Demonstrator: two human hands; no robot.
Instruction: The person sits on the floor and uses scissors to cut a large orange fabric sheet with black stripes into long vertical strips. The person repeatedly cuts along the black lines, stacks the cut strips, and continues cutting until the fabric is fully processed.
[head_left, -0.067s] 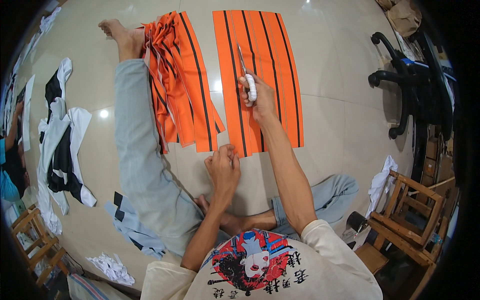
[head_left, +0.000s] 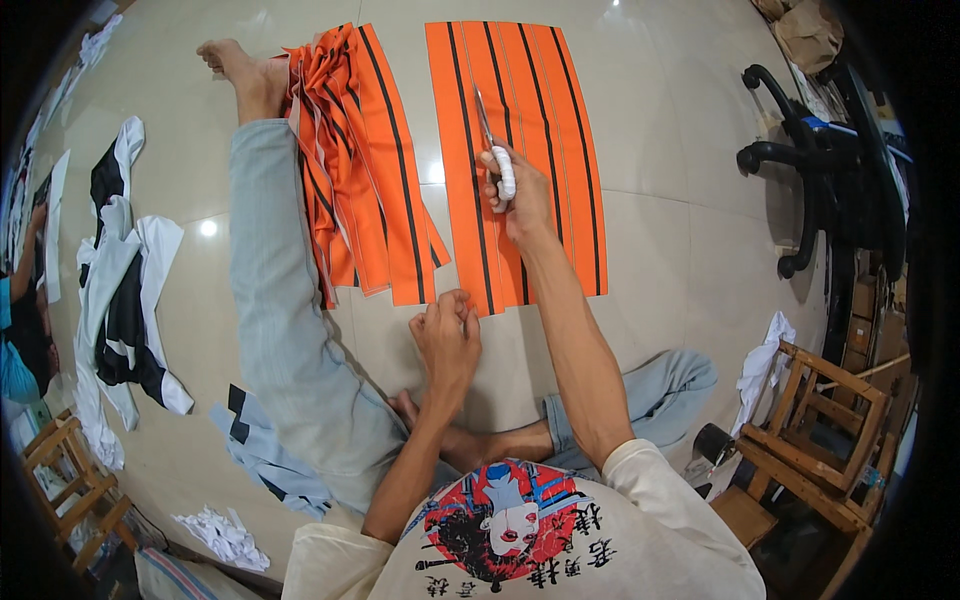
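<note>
My right hand (head_left: pixel 525 200) grips a pair of scissors (head_left: pixel 503 175) with white-wrapped handles. Their blades point away from me over an orange fabric panel (head_left: pixel 575 200) with black stripes, which lies flat on the floor in side-by-side strips. At the panel's near left corner, my left hand (head_left: pixel 447 338) is closed, its fingertips pinching the edge of the leftmost orange strip (head_left: pixel 485 280). To the left, a bunched pile of orange striped strips (head_left: pixel 335 170) lies against my outstretched leg, with one flatter strip along its right side.
Black and white cloth pieces (head_left: pixel 125 270) lie on the floor at left, with light blue scraps (head_left: pixel 265 450) beside my leg. A black chair base (head_left: pixel 810 160) stands at right, above a wooden stool (head_left: pixel 815 430). Another person's arm (head_left: pixel 30 245) shows at the far left.
</note>
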